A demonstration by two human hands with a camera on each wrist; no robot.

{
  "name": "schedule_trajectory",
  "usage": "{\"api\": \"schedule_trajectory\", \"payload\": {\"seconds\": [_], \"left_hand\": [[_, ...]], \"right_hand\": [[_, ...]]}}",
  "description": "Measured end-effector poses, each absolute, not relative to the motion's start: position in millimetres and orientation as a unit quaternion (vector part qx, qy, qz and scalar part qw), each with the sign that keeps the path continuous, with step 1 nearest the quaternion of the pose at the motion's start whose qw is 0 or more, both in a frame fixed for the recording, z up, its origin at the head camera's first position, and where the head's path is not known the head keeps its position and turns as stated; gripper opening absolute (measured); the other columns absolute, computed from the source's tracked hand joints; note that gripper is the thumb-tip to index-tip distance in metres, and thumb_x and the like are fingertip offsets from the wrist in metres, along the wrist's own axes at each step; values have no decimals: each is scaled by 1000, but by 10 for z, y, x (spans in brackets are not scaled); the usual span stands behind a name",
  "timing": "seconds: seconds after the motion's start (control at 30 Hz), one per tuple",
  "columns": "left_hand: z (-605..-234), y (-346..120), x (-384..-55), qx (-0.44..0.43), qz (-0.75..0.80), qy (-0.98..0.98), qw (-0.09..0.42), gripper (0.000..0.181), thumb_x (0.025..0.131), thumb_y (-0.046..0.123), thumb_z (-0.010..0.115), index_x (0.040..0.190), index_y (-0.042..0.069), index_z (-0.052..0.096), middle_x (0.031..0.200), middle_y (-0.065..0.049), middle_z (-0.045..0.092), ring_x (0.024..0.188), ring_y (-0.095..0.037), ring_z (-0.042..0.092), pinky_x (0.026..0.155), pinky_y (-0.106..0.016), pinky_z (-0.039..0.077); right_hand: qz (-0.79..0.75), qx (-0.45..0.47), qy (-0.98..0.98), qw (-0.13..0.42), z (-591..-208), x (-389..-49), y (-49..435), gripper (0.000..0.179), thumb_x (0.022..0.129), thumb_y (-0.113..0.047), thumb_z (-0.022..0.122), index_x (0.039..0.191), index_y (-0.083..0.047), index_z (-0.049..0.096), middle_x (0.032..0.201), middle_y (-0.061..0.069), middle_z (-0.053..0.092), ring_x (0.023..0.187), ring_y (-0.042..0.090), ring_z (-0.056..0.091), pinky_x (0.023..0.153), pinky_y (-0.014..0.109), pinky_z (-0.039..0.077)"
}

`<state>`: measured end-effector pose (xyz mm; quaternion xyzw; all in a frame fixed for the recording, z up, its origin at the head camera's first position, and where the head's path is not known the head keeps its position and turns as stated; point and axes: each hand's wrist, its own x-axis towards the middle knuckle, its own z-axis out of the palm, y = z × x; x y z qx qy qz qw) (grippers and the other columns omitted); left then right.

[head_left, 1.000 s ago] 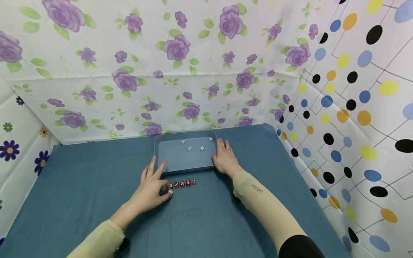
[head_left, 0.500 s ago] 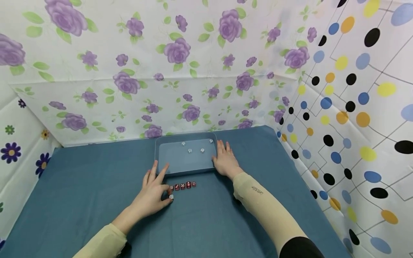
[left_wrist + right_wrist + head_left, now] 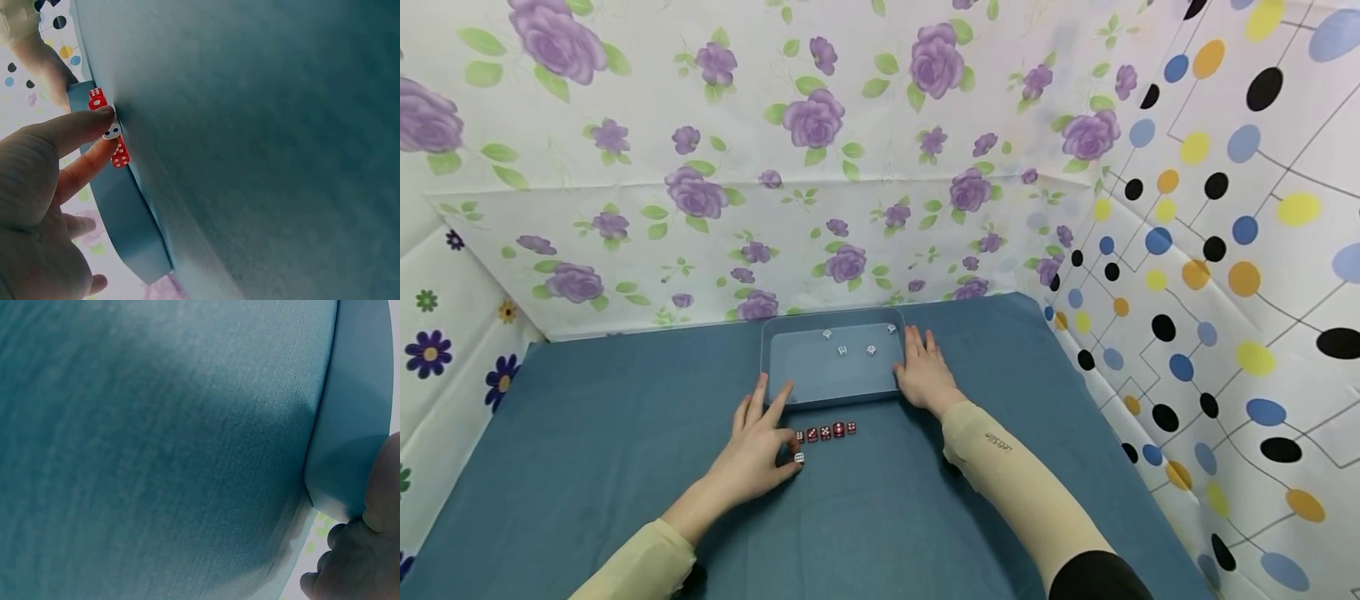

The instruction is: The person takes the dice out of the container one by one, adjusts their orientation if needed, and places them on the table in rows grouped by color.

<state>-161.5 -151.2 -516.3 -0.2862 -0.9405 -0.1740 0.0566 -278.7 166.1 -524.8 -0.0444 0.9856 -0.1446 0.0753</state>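
Observation:
In the head view, my left hand (image 3: pixel 748 457) pinches a white die (image 3: pixel 799 457) between thumb and index finger, the other fingers spread toward the tray. The die is just in front of the left end of a row of red dice (image 3: pixel 826 432). In the left wrist view the white die (image 3: pixel 112 131) shows pips between the two fingertips, with red dice (image 3: pixel 121 156) behind it. My right hand (image 3: pixel 925 377) rests along the right side of the blue-grey tray (image 3: pixel 827 385), fingers extended and thumb at its rim. Several white dice (image 3: pixel 842 351) lie in the tray.
A blue cloth (image 3: pixel 880 517) covers the table. Behind it hangs a flowered sheet (image 3: pixel 865 208), and a dotted sheet (image 3: pixel 1195 350) closes the right side. The tray's wall (image 3: pixel 350 425) fills the right part of the right wrist view.
Over the past second my left hand has drawn the white die slightly toward me, a little away from the red row. Since half a second ago it stays in place. The right hand stays at the tray.

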Motion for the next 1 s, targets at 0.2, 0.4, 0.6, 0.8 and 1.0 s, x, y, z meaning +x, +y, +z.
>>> {"api": "schedule_trajectory", "payload": {"seconds": [0.2,0.4,0.6,0.8,1.0], "left_hand": [[-5154,-1519,-1628,-286,-176,-940,64,30,77,27,100,83,27,70,174,-23,24,162,-48,-7,120,-75,15],[-5144,-1544,-1615,-284,-185,-938,69,33,77,28,100,88,25,69,173,-25,25,162,-49,-5,120,-75,16],[-5143,-1521,-1623,-278,-204,-936,73,45,77,26,100,107,16,69,172,-25,26,163,-46,-5,121,-73,14],[-5098,-1461,-1674,-275,-215,-934,82,66,78,26,99,130,8,64,172,-25,27,163,-46,-4,120,-74,16],[-5077,-1396,-1642,-267,-213,-935,90,70,78,27,99,134,8,62,172,-24,28,163,-46,-1,120,-74,19]], "right_hand": [[-152,-41,985,71,-5224,-2805,1653,76,116,-38,44,173,-10,2,180,9,2,165,35,-3,131,50,9],[-148,-47,985,72,-5234,-2808,1655,76,116,-38,45,172,-9,2,180,10,3,165,36,-3,131,51,9],[-148,-47,986,67,-5241,-2802,1672,77,116,-38,46,172,-9,3,180,10,4,165,36,-1,131,51,10],[-147,-48,986,66,-5212,-2810,1677,77,116,-38,47,172,-8,4,180,12,6,165,37,0,131,52,12],[-152,-44,985,67,-5235,-2748,1660,77,116,-37,48,172,-8,5,180,11,6,165,37,0,131,52,12]]}}
